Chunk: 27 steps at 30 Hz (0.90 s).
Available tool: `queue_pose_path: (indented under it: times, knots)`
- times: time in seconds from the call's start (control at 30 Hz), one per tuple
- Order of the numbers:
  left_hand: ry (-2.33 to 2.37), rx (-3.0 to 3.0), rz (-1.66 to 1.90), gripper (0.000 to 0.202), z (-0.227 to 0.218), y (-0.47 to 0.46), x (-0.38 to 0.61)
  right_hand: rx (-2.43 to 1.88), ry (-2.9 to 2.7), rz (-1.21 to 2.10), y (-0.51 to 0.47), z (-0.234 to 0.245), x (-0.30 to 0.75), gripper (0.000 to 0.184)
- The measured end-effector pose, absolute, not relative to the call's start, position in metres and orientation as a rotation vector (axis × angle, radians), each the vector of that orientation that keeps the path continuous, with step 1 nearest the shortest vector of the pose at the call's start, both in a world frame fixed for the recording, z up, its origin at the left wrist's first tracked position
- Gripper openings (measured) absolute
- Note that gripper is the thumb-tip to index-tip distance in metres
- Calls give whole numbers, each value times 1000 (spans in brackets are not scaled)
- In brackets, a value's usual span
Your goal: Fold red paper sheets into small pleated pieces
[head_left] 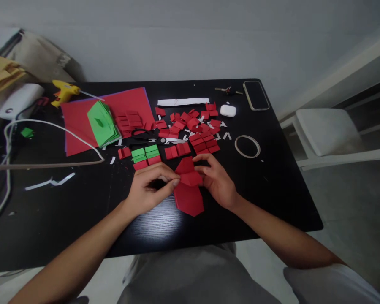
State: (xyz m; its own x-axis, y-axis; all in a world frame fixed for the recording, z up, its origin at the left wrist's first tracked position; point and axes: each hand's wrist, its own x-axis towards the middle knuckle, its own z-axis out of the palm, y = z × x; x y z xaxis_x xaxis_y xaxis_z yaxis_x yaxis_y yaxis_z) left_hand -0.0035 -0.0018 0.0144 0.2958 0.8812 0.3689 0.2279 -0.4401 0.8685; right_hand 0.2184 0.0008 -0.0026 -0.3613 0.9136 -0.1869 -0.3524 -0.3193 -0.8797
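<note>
A folded red paper shape (188,196) of joined panels lies on the black table (66,211) in front of me. My left hand (150,185) pinches its left edge with curled fingers. My right hand (217,179) grips its right side, fingers wrapped over the top panel. Just beyond my hands lie several small folded red paper pieces (200,133) and a few green ones (145,153). Black-handled scissors (152,138) rest among them.
A red sheet (79,122) with a stack of green paper (103,122) lies at the back left, by a yellow glue gun (64,91). A tape ring (247,146), white earbud case (228,110) and phone (256,95) sit at right. White cables (6,169) cross the left side.
</note>
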Motion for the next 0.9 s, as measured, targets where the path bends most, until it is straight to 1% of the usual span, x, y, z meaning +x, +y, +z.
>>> queue_pose_path:
  times: [0.1,0.13,0.17,0.27,0.33,0.4,0.5,0.77,0.9]
  knots:
    - [993,1866,1143,3,13,-2,-2,-1010,-1045,1735,-1,-2,215,52]
    - [1001,1847,1147,6,12,-3,-2,-1032,-1073,1723,-1,-2,214,57]
    - [1009,1818,1154,10,11,-4,-2,-1045,-1096,1715,-1,-1,213,55]
    - [1014,1698,1162,23,8,-5,-2,-1054,-1161,1695,-1,0,213,33]
    - [997,1637,1115,29,7,-5,-3,-1053,-1192,1674,-2,2,213,26]
    - [1005,1622,1037,26,6,-4,-5,-1057,-1199,1648,-2,3,213,25]
    - [1045,1678,934,6,5,-3,-7,-1064,-1206,1612,-4,3,213,22]
    - [1066,1750,953,7,6,-3,-5,-1050,-1211,1646,-3,1,212,24]
    - [1085,1737,967,7,6,-3,-4,-1038,-1193,1632,-3,1,212,32]
